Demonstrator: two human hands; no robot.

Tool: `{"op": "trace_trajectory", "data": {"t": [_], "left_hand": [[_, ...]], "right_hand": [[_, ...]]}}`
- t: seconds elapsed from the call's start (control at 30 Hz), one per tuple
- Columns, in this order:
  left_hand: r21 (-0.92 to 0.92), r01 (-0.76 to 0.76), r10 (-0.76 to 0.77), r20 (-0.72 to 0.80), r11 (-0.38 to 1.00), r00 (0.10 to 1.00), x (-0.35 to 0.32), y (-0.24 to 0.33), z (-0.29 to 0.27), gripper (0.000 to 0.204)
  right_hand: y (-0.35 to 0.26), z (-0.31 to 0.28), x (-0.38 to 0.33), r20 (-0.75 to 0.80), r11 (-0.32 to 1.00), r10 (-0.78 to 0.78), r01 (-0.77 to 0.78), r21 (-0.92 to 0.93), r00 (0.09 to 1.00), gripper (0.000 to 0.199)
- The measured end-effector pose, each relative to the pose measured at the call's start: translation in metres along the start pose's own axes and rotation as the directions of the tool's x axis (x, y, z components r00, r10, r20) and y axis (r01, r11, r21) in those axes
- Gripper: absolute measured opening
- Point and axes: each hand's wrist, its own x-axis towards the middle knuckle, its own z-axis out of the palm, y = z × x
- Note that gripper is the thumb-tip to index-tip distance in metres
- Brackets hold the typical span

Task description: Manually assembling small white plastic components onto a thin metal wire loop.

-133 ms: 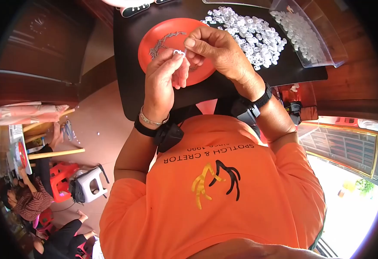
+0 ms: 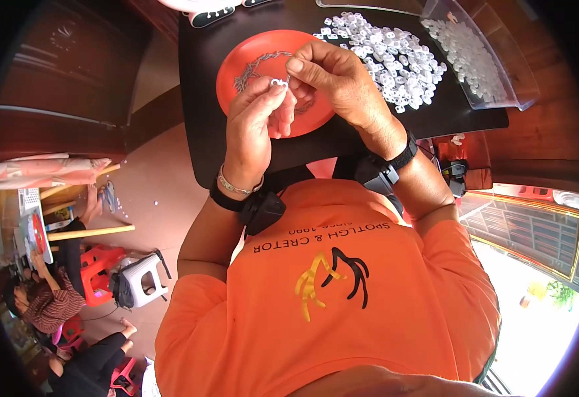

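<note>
My left hand (image 2: 256, 119) pinches a small white plastic piece with holes (image 2: 278, 83) between thumb and fingers. Close beside it, my right hand (image 2: 342, 76) is closed with thumb and index finger on a thin grey metal pin (image 2: 288, 79), which points down toward the white piece. Whether the pin touches the piece is too small to tell. Both hands are over a round red plate (image 2: 269, 41), where many similar grey metal pins (image 2: 255, 66) lie in a curved heap, partly hidden by my hands.
The plate stands on a black table (image 2: 200, 86). Right of it spreads a pile of white plastic pieces (image 2: 402, 66), with a clear plastic bin (image 2: 468, 63) of more beyond. A shoe (image 2: 210, 16) shows at the far edge. At left, people sit near a white stool (image 2: 145, 281).
The whole view has shifted slightly right and down. Both hands keep the same grips, with the pin still close to the white piece.
</note>
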Motion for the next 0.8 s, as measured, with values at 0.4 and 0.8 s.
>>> {"op": "trace_trajectory", "data": {"t": [0.4, 0.8], "left_hand": [[0.269, -0.105, 0.122, -0.046, 0.957, 0.991, 0.016, 0.002, -0.002, 0.026], [-0.028, 0.034, -0.034, 0.007, 0.999, 0.999, 0.023, 0.0, -0.013, 0.023]], "right_hand": [[0.016, -0.003, 0.016, -0.011, 0.998, -0.068, 0.068, -0.001, 0.998, 0.019], [0.023, -0.009, 0.021, -0.055, 0.954, -0.034, 0.016, -0.299, 0.998, 0.025]]}}
